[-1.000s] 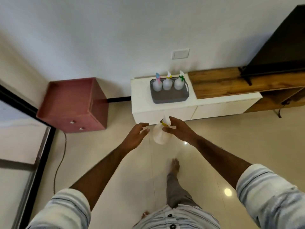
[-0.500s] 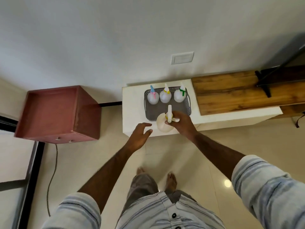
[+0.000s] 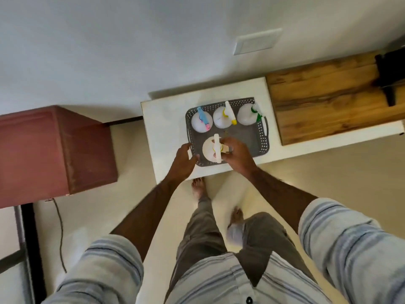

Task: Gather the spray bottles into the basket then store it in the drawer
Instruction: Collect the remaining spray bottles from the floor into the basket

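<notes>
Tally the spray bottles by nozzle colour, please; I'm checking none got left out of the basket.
Blue and pink nozzle: 1
Yellow and white nozzle: 1
Green nozzle: 1
White nozzle, held by the right hand: 1
Total: 4 bottles, all over or in the basket.

A home living room, seen from above.

A low white cabinet point(image 3: 171, 137) is standing against a plain wall point(image 3: 109, 40) at centre frame, running into a wood shelf point(image 3: 324, 102) at upper right where a dark TV stand point(image 3: 390, 71) is resting. A red box point(image 3: 43, 150) is sitting at left on glossy tile floor point(image 3: 328, 172), and a bare foot point(image 3: 198, 189) is showing.
</notes>
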Action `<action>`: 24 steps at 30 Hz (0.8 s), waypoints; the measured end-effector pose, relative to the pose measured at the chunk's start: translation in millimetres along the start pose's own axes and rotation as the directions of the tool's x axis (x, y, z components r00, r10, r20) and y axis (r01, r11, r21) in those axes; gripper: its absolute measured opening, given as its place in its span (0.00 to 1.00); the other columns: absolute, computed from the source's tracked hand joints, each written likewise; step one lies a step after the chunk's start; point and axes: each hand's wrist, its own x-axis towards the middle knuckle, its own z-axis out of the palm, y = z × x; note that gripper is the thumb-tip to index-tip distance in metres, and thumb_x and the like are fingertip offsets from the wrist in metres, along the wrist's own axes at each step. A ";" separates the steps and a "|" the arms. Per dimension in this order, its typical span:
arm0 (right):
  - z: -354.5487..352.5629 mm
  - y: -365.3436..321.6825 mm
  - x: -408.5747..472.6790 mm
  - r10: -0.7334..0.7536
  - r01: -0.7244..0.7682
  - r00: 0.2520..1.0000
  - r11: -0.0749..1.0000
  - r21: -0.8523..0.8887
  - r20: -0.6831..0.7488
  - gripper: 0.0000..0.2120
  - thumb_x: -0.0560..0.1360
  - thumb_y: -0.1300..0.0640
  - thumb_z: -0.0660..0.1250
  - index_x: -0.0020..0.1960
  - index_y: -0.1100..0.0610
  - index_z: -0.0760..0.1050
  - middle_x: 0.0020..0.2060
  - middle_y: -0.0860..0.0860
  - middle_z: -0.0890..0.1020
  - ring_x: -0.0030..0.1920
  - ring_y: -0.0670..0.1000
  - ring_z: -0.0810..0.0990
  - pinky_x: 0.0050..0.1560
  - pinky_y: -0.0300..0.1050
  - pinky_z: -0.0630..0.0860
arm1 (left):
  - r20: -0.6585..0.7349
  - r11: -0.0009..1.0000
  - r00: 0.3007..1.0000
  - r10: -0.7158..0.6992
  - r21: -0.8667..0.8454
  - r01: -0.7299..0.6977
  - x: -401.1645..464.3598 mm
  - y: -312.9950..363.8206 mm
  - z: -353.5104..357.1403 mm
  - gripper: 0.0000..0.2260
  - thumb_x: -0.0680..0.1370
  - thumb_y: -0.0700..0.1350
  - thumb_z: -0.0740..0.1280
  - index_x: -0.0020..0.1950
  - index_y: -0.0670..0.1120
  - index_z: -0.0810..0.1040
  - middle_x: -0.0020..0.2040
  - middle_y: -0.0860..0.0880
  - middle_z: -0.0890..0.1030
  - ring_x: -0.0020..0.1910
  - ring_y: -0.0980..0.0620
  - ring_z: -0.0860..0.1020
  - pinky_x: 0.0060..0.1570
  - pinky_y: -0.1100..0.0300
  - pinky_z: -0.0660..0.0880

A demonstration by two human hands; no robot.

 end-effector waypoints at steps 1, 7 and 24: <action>6.4 2.0 10.6 0.007 -0.007 1.000 1.000 -0.010 0.013 0.23 0.67 0.69 0.75 0.61 0.62 0.80 0.58 0.59 0.82 0.59 0.57 0.81 0.60 0.47 0.75 | 0.007 1.000 1.000 -0.016 -0.009 0.016 14.3 -3.0 -3.5 0.26 0.82 0.48 0.64 0.78 0.44 0.60 0.78 0.43 0.65 0.76 0.44 0.65 0.75 0.46 0.64; 41.4 20.6 49.8 0.050 -0.048 0.998 0.998 -0.043 0.031 0.22 0.69 0.69 0.75 0.63 0.64 0.78 0.57 0.61 0.80 0.59 0.60 0.79 0.60 0.53 0.77 | 0.041 0.999 0.999 -0.023 -0.046 0.025 67.4 -20.4 -5.9 0.25 0.83 0.45 0.63 0.79 0.46 0.60 0.79 0.44 0.64 0.74 0.46 0.66 0.71 0.54 0.64; 73.0 59.4 73.2 0.109 -0.102 0.989 0.992 -0.074 0.096 0.25 0.69 0.71 0.73 0.65 0.63 0.76 0.59 0.62 0.73 0.63 0.60 0.74 0.63 0.58 0.77 | 0.092 0.987 0.995 -0.029 0.161 0.013 88.1 -49.7 10.4 0.27 0.82 0.45 0.64 0.79 0.46 0.58 0.78 0.45 0.62 0.76 0.46 0.64 0.74 0.51 0.63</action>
